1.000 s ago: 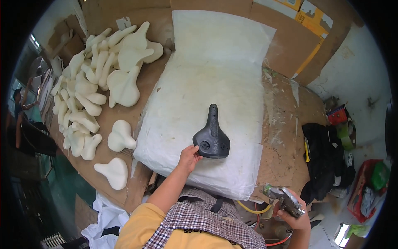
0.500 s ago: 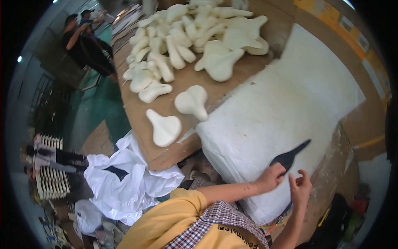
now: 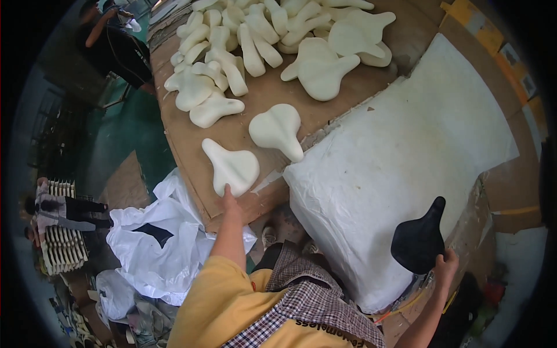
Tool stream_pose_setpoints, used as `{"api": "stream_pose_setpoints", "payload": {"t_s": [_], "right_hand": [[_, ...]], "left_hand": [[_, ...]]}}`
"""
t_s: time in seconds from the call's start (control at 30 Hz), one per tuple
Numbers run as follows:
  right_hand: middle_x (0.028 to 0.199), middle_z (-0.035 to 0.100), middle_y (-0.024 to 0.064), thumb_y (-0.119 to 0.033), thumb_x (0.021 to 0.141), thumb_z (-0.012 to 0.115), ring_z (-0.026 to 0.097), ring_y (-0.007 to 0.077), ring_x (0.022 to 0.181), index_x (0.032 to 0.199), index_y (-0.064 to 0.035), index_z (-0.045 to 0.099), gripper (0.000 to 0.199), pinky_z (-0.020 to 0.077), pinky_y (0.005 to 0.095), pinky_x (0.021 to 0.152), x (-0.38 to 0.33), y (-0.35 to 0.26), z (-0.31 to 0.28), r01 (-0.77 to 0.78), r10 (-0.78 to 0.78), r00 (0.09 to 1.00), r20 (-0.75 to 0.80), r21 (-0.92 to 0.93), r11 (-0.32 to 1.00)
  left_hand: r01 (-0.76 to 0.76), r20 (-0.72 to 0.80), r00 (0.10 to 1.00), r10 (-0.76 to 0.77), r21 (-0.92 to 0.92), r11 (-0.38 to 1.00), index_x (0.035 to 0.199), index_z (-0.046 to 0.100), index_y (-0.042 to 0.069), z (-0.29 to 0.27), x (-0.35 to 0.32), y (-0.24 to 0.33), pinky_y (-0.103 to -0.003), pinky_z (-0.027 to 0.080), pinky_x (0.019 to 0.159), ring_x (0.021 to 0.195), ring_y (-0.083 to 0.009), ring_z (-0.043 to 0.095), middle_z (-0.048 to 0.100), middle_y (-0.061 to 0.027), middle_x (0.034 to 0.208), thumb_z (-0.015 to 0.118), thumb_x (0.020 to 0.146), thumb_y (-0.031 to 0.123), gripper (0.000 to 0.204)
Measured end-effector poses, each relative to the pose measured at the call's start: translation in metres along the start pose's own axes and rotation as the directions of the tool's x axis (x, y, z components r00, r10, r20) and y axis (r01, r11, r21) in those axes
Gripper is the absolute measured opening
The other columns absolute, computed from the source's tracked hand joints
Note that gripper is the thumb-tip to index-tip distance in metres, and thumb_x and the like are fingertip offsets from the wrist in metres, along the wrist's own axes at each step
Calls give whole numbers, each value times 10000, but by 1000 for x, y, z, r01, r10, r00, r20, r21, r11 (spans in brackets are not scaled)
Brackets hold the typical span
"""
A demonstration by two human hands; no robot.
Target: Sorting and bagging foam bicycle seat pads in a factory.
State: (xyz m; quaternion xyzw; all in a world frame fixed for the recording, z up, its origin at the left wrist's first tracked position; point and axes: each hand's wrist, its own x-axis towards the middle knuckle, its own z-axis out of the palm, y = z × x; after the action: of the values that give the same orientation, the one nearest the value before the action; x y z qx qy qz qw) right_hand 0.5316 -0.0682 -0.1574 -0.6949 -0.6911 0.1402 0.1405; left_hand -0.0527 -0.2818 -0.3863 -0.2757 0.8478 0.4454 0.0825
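Observation:
Several cream foam bicycle saddle pads lie on the cardboard-topped table. My left hand (image 3: 230, 200) reaches to the nearest saddle pad (image 3: 235, 165), its fingers closed at the pad's wide near edge; part of the fingers is hidden. Another foam pad (image 3: 277, 129) lies just beyond, nose toward me. At the right, my right hand (image 3: 446, 265) pinches the lower edge of a black saddle cover (image 3: 419, 238). The cover is spread out, its narrow nose pointing away, over the edge of the white-wrapped block (image 3: 371, 180).
A heap of foam pads (image 3: 255, 35) covers the far part of the table (image 3: 197, 130). A white plastic sack (image 3: 188, 255) with a black piece on it sits below at the left. People stand at the far left, near a rack (image 3: 64, 249) of stacked pale pieces.
My left hand has let go of the black saddle cover and moved left to the near foam pad. My right hand now holds the cover, which has swung wide side into view.

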Motion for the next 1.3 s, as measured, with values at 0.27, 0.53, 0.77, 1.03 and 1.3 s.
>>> {"api": "stream_pose_setpoints", "payload": {"t_s": [0.27, 0.53, 0.77, 1.03, 1.3], "right_hand": [[683, 570, 81, -53, 784, 521, 557, 158, 468, 943, 38, 548, 186, 419, 267, 387, 9, -12, 34, -370, 293, 922, 253, 354, 859], [1031, 534, 70, -38, 682, 705, 532, 129, 718, 1123, -58, 517, 480, 451, 232, 568, -56, -204, 26, 290, -390, 921, 21, 631, 720], [1223, 398, 204, -51, 599, 745, 402, 340, 1123, 1247, 2, 389, 741, 364, 407, 932, -82, -288, -35, 691, -610, 707, -358, 537, 484], [1166, 448, 195, 1, 543, 732, 450, 370, 1038, 1176, -20, 462, 688, 405, 430, 861, -85, -246, -76, 793, -516, 590, -620, 326, 515], [1136, 472, 173, 19, 507, 709, 450, 367, 1020, 1143, -70, 503, 675, 416, 440, 833, -110, -218, -89, 813, -607, 527, -594, 145, 564]], "left_hand": [[411, 578, 810, -101, -435, 801, 1103, 490, 97, -32, 48, 9, -268, 420, 493, 727, -151, 544, 580, -32, 950, 725, 713, 274, 488], [356, 768, 450, 455, -622, 698, 1248, 378, 60, -129, -187, 89, -295, 487, 767, 998, -171, 533, 503, -63, 1149, 625, 796, 109, 517], [87, 639, 263, 723, -762, 641, 1280, 308, 39, -155, -281, 111, -271, 439, 843, 1029, -163, 500, 461, -77, 1184, 645, 767, 68, 615], [146, 907, -74, 415, -402, 904, 1248, 336, 52, -176, -315, 141, -238, 460, 769, 994, -144, 506, 468, -77, 1145, 662, 769, 81, 580], [-207, 630, 17, 776, -757, 619, 1132, 459, 1, -182, -363, 204, -235, 448, 717, 824, -108, 518, 555, -42, 941, 705, 749, 200, 497]]}}
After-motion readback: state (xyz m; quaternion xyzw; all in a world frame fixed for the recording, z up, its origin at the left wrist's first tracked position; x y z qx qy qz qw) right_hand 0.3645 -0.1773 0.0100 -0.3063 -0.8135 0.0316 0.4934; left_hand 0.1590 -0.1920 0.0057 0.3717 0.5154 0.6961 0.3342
